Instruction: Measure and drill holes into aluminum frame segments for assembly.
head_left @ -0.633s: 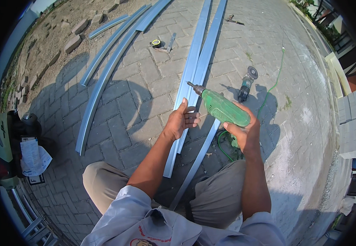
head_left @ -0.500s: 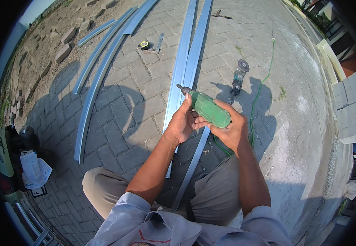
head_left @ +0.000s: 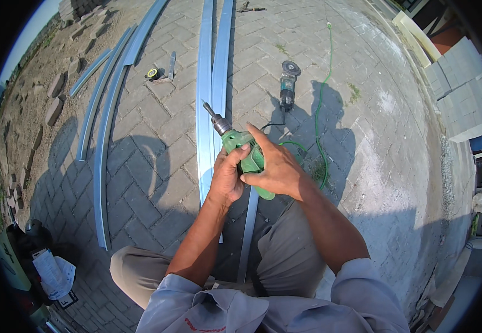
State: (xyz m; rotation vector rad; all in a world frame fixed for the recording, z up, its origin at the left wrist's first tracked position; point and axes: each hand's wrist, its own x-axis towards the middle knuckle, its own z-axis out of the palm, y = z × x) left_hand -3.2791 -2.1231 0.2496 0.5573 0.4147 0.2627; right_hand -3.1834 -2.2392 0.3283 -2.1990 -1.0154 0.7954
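A green corded drill [head_left: 252, 161] is in both my hands, in front of my crossed legs. Its silver chuck [head_left: 220, 124] with a slim bit points away and to the left, over a pair of long metal channels [head_left: 204, 83] on the paving. My left hand [head_left: 227, 178] wraps the drill's near left side, thumb lying across the green housing. Against the drill's right and rear side lies my right hand [head_left: 279, 166], its thumb low on the housing and its index finger lifted off. Its other fingers are mostly hidden. Below the drill runs a narrow metal strip [head_left: 247, 238] between my knees.
An angle grinder [head_left: 287, 91] lies ahead to the right, beside a green cord [head_left: 319, 122]. More channels [head_left: 101, 188], a tape measure [head_left: 152, 74] and a short metal piece [head_left: 172, 65] lie leftward. Papers [head_left: 56, 275] rest on a vehicle at lower left. Grey blocks [head_left: 463, 100] stand stacked right.
The drill has rolled and turned in my hands, so its chuck and side now show. My right hand has shifted its hold and raised its index finger. The whole view has swung right.
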